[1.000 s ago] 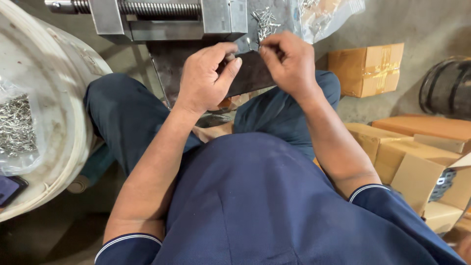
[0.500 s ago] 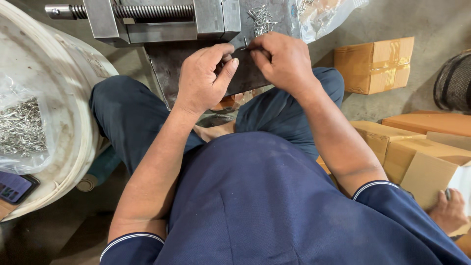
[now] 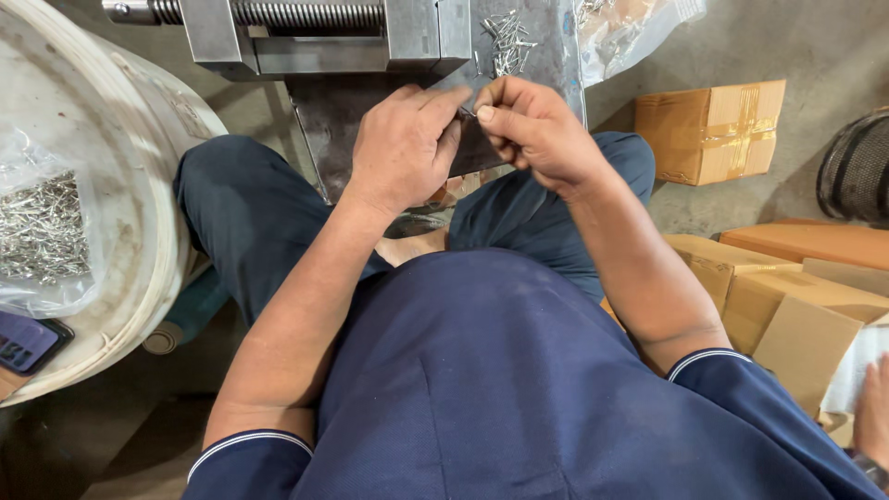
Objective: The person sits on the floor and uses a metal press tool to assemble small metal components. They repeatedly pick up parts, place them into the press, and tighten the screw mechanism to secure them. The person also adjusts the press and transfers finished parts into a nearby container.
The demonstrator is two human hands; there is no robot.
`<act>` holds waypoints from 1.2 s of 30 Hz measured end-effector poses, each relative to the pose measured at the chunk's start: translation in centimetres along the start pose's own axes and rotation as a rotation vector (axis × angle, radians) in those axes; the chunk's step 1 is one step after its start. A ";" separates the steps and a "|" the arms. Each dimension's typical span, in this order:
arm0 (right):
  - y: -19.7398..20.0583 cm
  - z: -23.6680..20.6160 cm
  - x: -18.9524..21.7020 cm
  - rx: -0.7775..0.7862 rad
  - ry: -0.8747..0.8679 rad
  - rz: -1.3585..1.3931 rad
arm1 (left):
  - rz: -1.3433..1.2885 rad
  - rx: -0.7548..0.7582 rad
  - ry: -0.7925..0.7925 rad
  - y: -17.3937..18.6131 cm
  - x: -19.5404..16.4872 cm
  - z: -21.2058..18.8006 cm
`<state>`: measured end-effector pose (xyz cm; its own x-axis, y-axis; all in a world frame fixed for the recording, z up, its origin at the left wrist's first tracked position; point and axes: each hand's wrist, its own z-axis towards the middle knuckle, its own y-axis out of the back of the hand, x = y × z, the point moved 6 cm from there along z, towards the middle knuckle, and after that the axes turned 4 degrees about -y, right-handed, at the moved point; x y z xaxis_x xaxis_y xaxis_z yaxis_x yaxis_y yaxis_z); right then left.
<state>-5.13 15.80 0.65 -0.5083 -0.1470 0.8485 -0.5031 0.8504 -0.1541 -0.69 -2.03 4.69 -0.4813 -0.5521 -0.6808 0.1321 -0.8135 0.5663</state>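
Just below the grey steel vise (image 3: 315,37) with its threaded screw, the left hand (image 3: 403,143) and the right hand (image 3: 532,130) meet fingertip to fingertip, both pinching one small silvery metal pin (image 3: 466,112). Above them, a loose heap of similar thin metal pins (image 3: 507,39) lies on the dark metal bench (image 3: 556,56). At far left, a clear plastic bag of pins (image 3: 42,236) rests in a round white tub (image 3: 148,241); brown cardboard boxes (image 3: 708,130) stand at right.

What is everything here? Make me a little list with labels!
left hand: fingers curled, touching a small metal piece
right hand: pinching the same small metal piece
pile of metal pins: on the grey metal plate, just above the hands
vise: grey, with a screw thread, at top
white bucket: left, holds a bag of pins
cardboard boxes: right
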 end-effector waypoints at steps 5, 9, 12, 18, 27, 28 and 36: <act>-0.8 0.6 -0.1 -0.052 0.036 0.020 | -0.034 0.016 0.041 0.0 0.5 -0.1; -1.6 -0.4 2.7 -0.202 0.420 -0.491 | -0.032 -0.008 0.026 0.2 0.6 0.1; -2.3 -1.4 4.4 -0.235 0.572 -0.632 | -0.079 -0.015 0.080 0.2 0.9 0.1; -2.4 -1.3 9.4 -0.400 0.745 -0.752 | -0.198 -0.044 0.164 0.6 1.5 0.0; -4.5 1.4 13.1 -0.309 0.781 -0.923 | -0.275 -0.023 0.258 0.9 2.0 0.1; -4.6 1.4 13.1 -0.305 0.762 -0.918 | -0.274 -0.017 0.262 0.9 2.0 0.1; -4.7 1.7 13.1 -0.311 0.790 -0.948 | -0.270 -0.013 0.260 1.0 2.0 0.0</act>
<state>-10.65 9.01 11.66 0.5664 -0.5107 0.6468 -0.2007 0.6757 0.7093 -1.54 -3.91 3.93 -0.2646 -0.3438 -0.9010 0.0424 -0.9375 0.3453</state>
